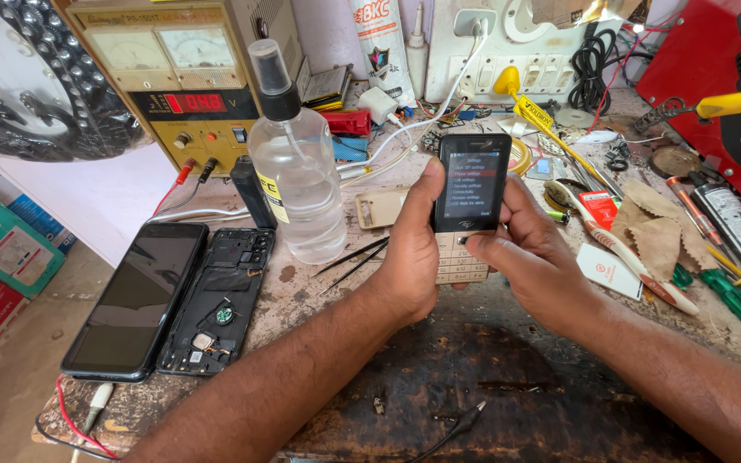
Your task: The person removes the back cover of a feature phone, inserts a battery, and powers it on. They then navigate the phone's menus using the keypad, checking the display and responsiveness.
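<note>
From my head camera, I held a small keypad phone [468,206] upright above the workbench [508,360], its screen lit with a menu list. My left hand [409,257] wrapped around its left edge, the thumb lying up along the side of the screen. My right hand [532,249] closed on the right edge and lower part, its thumb resting on the keypad. Both hands were closed on the phone, which sat between them, just forward of my wrists.

To the left of my left hand stood a clear spray bottle [295,163] with a black collar, and a pair of tweezers [352,261] lay between the bottle and my hand. Further left lay a dark smartphone [135,300] face up, with an opened phone frame [220,300] touching its right side. Behind them stood a yellow bench power supply [173,86] with red digits. Right of my hands lay screwdrivers [735,296], scraps of brown cloth [653,227] and small parts. The bench top was worn, stained and dark near me.
</note>
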A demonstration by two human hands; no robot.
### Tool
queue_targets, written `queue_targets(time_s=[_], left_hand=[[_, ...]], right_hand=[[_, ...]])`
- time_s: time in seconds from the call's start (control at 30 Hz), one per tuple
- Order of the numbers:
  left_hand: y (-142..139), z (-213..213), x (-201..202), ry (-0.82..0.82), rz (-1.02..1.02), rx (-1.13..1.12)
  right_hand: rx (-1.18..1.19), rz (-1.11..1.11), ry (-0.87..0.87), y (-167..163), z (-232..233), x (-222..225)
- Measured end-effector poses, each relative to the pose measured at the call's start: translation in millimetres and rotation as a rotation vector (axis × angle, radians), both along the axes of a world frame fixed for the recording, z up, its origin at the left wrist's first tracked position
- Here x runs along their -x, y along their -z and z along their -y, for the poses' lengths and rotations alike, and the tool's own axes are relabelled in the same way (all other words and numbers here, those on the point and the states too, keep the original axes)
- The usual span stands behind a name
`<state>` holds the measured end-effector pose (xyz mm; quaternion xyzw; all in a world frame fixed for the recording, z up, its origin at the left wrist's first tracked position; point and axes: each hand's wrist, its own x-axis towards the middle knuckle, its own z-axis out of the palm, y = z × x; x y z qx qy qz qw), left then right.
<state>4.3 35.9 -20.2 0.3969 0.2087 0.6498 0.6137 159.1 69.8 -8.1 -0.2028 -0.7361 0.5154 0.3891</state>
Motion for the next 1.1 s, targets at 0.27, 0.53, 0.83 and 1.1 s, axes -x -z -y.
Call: queue_targets(time_s=[0.27,0.53,0.83,1.1], left_hand=[[-1.8,3.0,1.4,0.025,-0.045,0.006],[-5.3,4.7,2.2,0.019,-0.078,0.032],[-2.3,2.7,1.0,0.017,-0.035,-0.005],[1.8,-0.6,1.0,0.006,-0.005,-0.014]], right_hand=[[0.123,-0.049,-0.03,2.4,-1.7,-1.1],[0.254,-0.086,-0.054,-4.4,1.5,1.4],[0.088,-0.028,-0.007,-2.3,0.9,0.5],[0.021,-0.006,-0.006,-0.1,0.6,0.6]])
